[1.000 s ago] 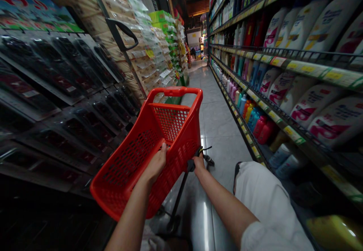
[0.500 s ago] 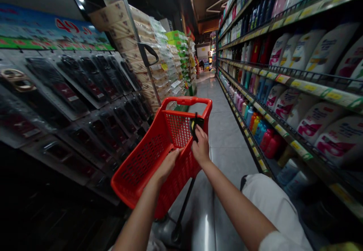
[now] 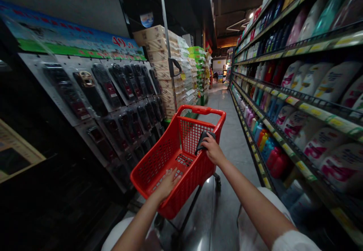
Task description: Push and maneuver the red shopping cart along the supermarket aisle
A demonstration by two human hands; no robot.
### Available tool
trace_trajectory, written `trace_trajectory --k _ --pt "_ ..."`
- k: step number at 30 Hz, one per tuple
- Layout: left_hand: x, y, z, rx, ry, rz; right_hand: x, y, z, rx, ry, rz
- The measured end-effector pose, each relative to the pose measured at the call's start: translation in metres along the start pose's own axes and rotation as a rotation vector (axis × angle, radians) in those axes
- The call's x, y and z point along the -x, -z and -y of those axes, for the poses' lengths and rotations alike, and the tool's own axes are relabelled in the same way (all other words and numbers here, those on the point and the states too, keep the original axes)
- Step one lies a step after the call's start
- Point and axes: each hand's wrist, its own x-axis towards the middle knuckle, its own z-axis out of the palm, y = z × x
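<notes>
A red plastic shopping cart [image 3: 181, 201] stands at an angle in front of me, its perforated basket showing no goods inside. At its upper right rim, my right hand [image 3: 212, 149] is closed on a dark cloth [image 3: 202, 142] that drapes against the basket's edge. My left hand [image 3: 168, 184] is over the basket's near side rim with its fingers spread; nothing is in it. Whether its palm rests on the rim I cannot tell. The cart's handle [image 3: 202, 109] is at the far end, away from both hands.
Packaged belts [image 3: 110, 88] hang on a rack at left beneath a blue price banner [image 3: 79, 39]. Stacked cartons [image 3: 160, 60] stand behind a metal pole [image 3: 167, 27]. Shelves of shampoo bottles [image 3: 326, 80] line the right. A grey tiled floor [image 3: 222, 103] runs between.
My left hand has let go of the rim and spread its fingers. My right hand still holds the cloth at the rim, which now hangs differently. The view has turned left.
</notes>
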Motion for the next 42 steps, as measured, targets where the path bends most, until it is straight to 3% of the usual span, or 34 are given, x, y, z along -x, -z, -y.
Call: trace_trajectory --k 3,6,10,12,14,16,20,22,26,29,37,40,42 --pt "0.003 0.001 -0.019 -0.352 -0.104 -0.07 0.006 0.015 -0.013 -0.073 0.056 0.023" --pt "-0.006 0.018 -0.031 -0.562 -0.155 -0.316 0.01 0.029 -0.019 -0.105 0.078 0.075" --pt "-0.03 0.043 -0.036 -0.648 -0.032 -0.559 0.016 0.048 -0.021 -0.074 0.097 0.146" --pt "-0.04 0.051 -0.04 -0.608 0.085 -0.583 0.014 0.062 -0.02 -0.054 0.089 0.23" --pt "-0.045 0.054 -0.044 -0.516 0.19 -0.521 0.004 0.079 -0.018 -0.046 0.024 0.293" --pt "-0.044 0.053 -0.048 -0.443 0.24 -0.462 -0.016 0.097 -0.014 -0.014 -0.065 0.215" --pt "-0.033 0.044 -0.052 -0.431 0.25 -0.492 -0.068 0.111 -0.001 0.157 -0.11 -0.173" --pt "-0.027 0.039 -0.052 -0.421 0.271 -0.492 -0.084 0.1 0.003 0.244 -0.093 -0.184" --pt "-0.018 0.034 -0.051 -0.379 0.285 -0.489 -0.086 0.061 0.0 0.471 -0.193 0.123" --pt "-0.013 0.032 -0.051 -0.335 0.283 -0.476 -0.082 0.032 0.003 0.562 -0.266 0.184" --pt "0.003 0.028 -0.056 -0.291 0.285 -0.444 -0.129 -0.052 0.088 0.507 -0.149 0.259" --pt "0.006 0.03 -0.055 -0.286 0.273 -0.456 -0.134 -0.063 0.099 0.508 -0.109 0.282" --pt "0.007 0.032 -0.054 -0.281 0.273 -0.448 -0.125 -0.053 0.087 0.517 -0.091 0.287"
